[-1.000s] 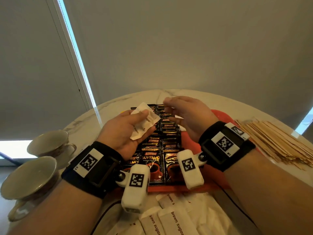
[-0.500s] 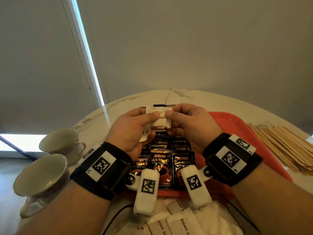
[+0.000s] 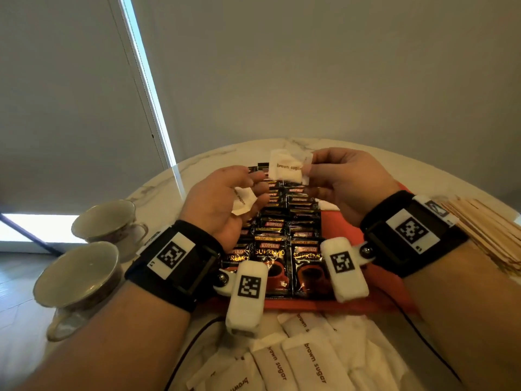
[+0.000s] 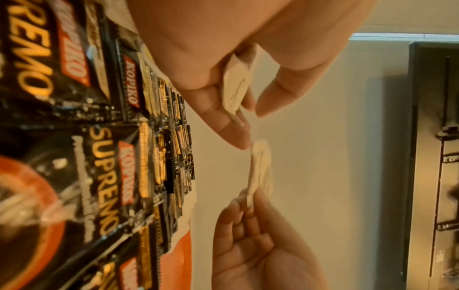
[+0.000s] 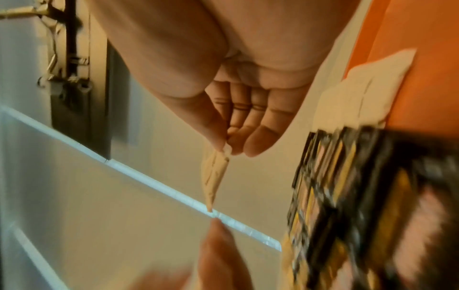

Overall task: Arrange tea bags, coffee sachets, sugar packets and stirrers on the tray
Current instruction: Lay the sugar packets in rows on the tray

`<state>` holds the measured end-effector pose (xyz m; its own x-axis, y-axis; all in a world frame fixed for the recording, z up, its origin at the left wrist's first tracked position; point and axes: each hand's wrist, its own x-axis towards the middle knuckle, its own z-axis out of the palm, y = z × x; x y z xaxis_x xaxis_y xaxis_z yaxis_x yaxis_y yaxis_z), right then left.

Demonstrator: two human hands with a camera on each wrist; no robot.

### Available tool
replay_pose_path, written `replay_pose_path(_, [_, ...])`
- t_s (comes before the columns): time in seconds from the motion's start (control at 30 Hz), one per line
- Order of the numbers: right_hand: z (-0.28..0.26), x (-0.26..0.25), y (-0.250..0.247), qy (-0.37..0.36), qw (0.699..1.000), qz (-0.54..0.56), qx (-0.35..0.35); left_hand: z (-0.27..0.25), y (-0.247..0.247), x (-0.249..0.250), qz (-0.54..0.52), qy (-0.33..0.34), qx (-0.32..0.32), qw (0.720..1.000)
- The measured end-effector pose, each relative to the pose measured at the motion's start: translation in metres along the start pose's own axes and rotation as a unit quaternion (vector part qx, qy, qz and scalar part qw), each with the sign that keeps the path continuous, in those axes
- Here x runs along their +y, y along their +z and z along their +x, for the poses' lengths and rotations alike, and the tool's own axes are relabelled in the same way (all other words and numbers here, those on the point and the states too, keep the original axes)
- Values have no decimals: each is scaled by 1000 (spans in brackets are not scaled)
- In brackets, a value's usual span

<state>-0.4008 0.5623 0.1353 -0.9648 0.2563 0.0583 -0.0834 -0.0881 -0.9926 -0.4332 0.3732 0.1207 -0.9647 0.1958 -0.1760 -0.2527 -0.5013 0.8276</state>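
Note:
My right hand [image 3: 308, 169] pinches a white brown sugar packet [image 3: 285, 170] by its right end, lifted above the far end of the tray. My left hand [image 3: 258, 190] holds a second sugar packet [image 3: 243, 201] between thumb and curled fingers, just left of and below the first. The left wrist view shows that packet [image 4: 236, 88] tucked against the fingers and the other packet [image 4: 261, 168] hanging from the right hand. Black coffee sachets [image 3: 275, 251] lie in overlapping rows on the orange tray [image 3: 332, 304]. Several white packets [image 5: 360, 94] lie on the tray beside the sachets.
Loose brown sugar packets [image 3: 304, 365] are piled on the marble table in front of the tray. A heap of wooden stirrers [image 3: 490, 235] lies to the right. Two teacups [image 3: 79, 280] stand at the table's left edge. A black cable [image 3: 186, 354] runs past the packets.
Both hands were pinching the packets together half a second ago. Now my right hand has drawn one packet up and to the right, while the left keeps the other.

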Motion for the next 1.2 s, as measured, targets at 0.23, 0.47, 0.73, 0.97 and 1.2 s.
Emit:
replay_pose_path(0.23, [17,15,-70,103,985,-36,137,2,-1,0,-54,-3,-17,998])
replay_pose_path(0.47, [19,31,-83,201,964,-134,116,5,-3,-1,-44,1,-34,998])
replay_pose_path(0.73, [22,24,-72,217,951,-190,109,6,-3,-2,-29,1,-38,999])
replay_pose_path(0.97, [21,22,-70,209,947,-211,119,6,-2,-4,-22,-3,-35,999])
replay_pose_path(1.2, [12,20,-64,204,957,-169,117,4,-1,-3,-28,-6,-35,999])
